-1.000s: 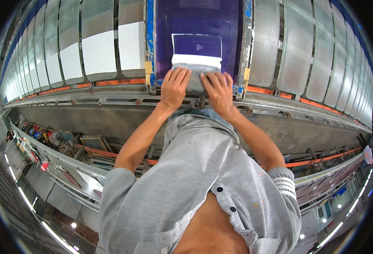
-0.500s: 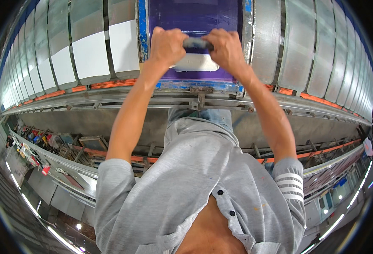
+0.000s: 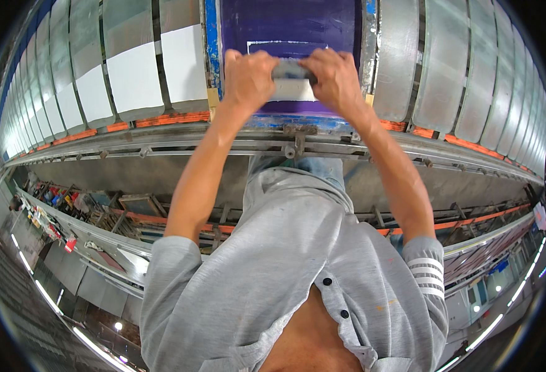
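A purple printing screen in a blue frame lies on the long table ahead of me, with a pale rectangular print area in its middle. My left hand and my right hand both grip a grey squeegee, held crosswise over the pale rectangle. My arms are stretched forward, the fists close together on the tool's two ends. The blade's lower edge is hidden behind my fingers.
White cloth panels lie in a row on the table to the left, greyish ones to the right. A metal rail with an orange edge runs along the table's near side. Shelves with small coloured items sit below left.
Both hands have gone from the near edge of the screen, where they lay flat, to gripping the squeegee, and have moved it farther up over the pale rectangle.
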`<move>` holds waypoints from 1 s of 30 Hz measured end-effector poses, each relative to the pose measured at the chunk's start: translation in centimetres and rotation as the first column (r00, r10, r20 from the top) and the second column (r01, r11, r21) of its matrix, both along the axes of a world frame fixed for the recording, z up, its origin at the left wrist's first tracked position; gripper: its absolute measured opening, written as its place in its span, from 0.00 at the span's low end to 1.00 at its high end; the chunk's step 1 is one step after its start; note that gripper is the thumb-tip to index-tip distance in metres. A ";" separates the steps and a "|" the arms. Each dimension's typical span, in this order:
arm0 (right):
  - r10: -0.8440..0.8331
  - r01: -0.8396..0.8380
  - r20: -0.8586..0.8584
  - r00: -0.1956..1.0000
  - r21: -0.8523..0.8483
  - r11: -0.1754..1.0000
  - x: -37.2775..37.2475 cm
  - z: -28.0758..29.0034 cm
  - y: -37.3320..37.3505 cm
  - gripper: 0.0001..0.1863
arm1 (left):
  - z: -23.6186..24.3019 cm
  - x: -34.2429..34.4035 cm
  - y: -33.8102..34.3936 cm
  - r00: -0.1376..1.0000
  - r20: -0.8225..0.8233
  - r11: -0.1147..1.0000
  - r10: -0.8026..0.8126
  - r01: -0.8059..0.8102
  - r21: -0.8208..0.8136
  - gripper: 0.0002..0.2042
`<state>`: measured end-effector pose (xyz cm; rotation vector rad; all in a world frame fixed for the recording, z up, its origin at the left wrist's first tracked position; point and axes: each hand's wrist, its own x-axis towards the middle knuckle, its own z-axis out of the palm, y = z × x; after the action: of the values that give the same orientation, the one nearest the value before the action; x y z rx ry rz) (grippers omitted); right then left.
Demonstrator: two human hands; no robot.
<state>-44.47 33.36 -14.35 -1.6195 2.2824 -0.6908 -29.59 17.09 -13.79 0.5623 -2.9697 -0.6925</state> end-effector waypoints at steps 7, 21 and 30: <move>-0.043 0.042 0.220 0.974 0.010 0.999 1.6 2.5 2.5 0.22 | 2.6 1.5 2.4 0.996 0.076 0.998 -0.037 0.041 -0.046 0.13; -0.667 0.673 -0.088 0.740 0.095 0.734 -7.4 -4.7 4.3 0.28 | 3.4 -3.1 0.2 0.952 0.305 0.999 0.020 -0.032 0.033 0.17; -0.695 0.695 -0.025 0.719 0.013 0.718 -7.5 -4.7 4.2 0.24 | 1.0 1.2 3.7 0.999 -0.034 0.996 0.041 -0.044 -0.072 0.20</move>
<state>-51.93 37.57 -19.07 -0.6869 2.9004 -0.7877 -28.39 20.80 -12.79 0.6013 -2.9300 -0.5823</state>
